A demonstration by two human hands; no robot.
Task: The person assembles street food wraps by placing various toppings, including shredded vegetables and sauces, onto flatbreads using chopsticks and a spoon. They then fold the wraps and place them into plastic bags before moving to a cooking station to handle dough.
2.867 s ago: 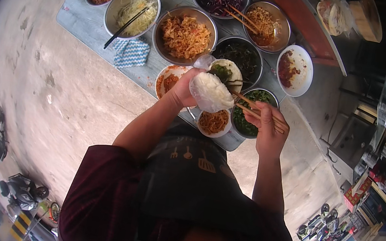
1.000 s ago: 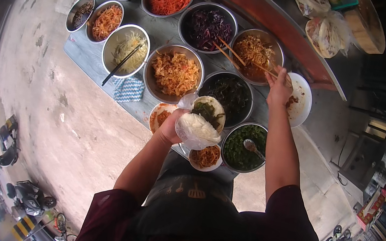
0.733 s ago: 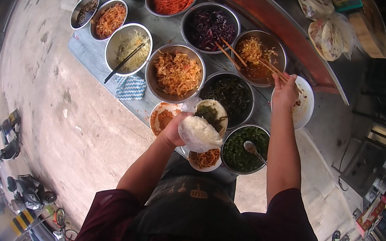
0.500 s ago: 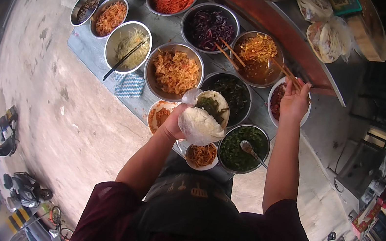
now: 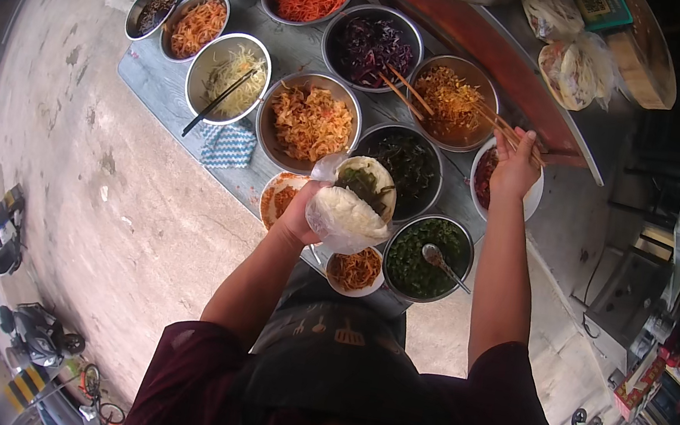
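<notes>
My left hand (image 5: 301,214) is closed round a split flatbread (image 5: 347,216) in a clear plastic bag, with dark green shredded filling (image 5: 364,185) between its halves. It is held over the near side of the table, beside a bowl of dark green strands (image 5: 402,169). In my right hand (image 5: 516,169) is a pair of wooden chopsticks (image 5: 498,123), their tips down in a metal bowl of yellow-orange shreds in liquid (image 5: 450,98). Below that hand, partly hidden by it, stands a white bowl of red food (image 5: 484,178).
Several metal bowls crowd the grey table (image 5: 159,105), among them purple cabbage (image 5: 370,47) and orange shreds (image 5: 308,121). A spoon (image 5: 442,263) rests in chopped greens (image 5: 426,246). A blue-and-white cloth (image 5: 227,147) lies at the table edge. Bagged flatbreads (image 5: 577,70) sit at the upper right.
My right hand has shifted slightly left, and the chopstick tips have moved further into the yellow-orange shreds. The flatbread in my left hand has shifted slightly left.
</notes>
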